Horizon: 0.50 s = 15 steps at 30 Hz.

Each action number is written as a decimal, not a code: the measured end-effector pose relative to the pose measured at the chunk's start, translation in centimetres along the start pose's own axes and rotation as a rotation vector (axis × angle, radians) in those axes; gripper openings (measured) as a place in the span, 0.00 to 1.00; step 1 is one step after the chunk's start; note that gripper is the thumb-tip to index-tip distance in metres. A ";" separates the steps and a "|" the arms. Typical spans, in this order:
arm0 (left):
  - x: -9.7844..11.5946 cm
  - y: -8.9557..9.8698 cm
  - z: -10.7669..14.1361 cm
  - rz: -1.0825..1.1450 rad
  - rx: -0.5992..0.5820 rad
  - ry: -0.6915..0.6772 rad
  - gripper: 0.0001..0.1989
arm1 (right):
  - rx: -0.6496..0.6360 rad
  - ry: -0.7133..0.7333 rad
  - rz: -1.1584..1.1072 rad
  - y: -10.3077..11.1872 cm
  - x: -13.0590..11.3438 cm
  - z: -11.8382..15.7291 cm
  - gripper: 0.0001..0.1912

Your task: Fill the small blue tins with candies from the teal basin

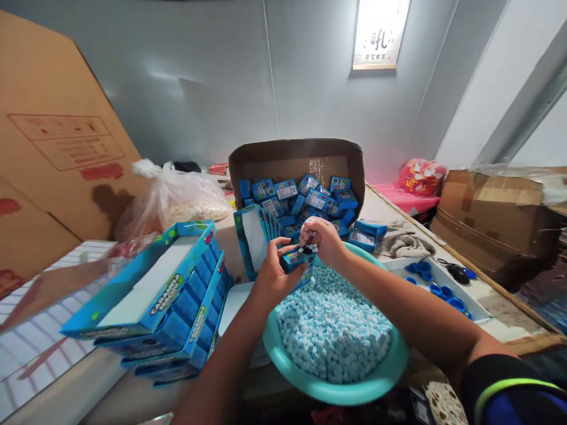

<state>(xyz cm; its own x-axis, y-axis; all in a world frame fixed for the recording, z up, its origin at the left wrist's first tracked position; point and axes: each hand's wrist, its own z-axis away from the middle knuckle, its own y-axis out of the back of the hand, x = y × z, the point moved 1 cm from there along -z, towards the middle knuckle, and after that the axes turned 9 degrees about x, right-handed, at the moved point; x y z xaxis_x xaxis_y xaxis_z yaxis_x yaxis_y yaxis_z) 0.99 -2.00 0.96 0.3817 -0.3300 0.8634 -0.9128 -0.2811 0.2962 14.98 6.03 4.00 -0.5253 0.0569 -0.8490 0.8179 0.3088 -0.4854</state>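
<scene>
"Blue candy tin (296,258), where?"

"Low centre of the view, tilted, just above a teal plastic basin (336,392), in the grip of the left hand (272,274)."

"Left hand's state?"

"Clenched around the tin, fingers wrapped over its near end."

"And the right hand (321,242)?"

"Closed in a tight pinch directly over the tin, a few pale blue candies (310,249) showing at the fingertips, with many more heaped in the basin."

"Farther out?"

"Upper centre, an open cardboard carton (296,156) packed with more blue tins, some upright in a row at its near side. Lower left, stacked blue display boxes (168,301). Above them, a plastic bag (177,200) of pale contents. Right of the basin, a crumpled grey cloth (403,239), then a white tray (460,283) holding blue bottle caps (456,304) and a black object (458,274). Far right, a taped cardboard box (491,218). Top right, a lit sign (378,32) on the wall."
</scene>
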 end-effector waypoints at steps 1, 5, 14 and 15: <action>0.0 0.0 0.0 -0.006 0.001 -0.001 0.33 | -0.004 0.003 0.000 0.0 0.0 0.0 0.11; 0.3 0.1 0.1 -0.002 0.028 -0.007 0.35 | -0.027 0.020 0.002 -0.1 -0.1 0.1 0.11; 0.2 -0.1 -0.3 0.186 -0.024 0.062 0.37 | 0.002 0.031 0.021 -0.1 -0.4 0.5 0.10; 0.1 -0.1 -0.4 0.208 -0.035 0.069 0.37 | 0.007 0.024 0.015 -0.1 -0.4 0.5 0.10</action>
<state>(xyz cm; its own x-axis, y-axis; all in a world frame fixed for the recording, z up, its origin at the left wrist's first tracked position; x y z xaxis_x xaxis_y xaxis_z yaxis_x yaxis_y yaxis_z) 1.04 -1.67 1.13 0.1747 -0.3152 0.9328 -0.9759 -0.1813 0.1215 15.23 5.52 4.23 -0.5184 0.0843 -0.8510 0.8274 0.3010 -0.4742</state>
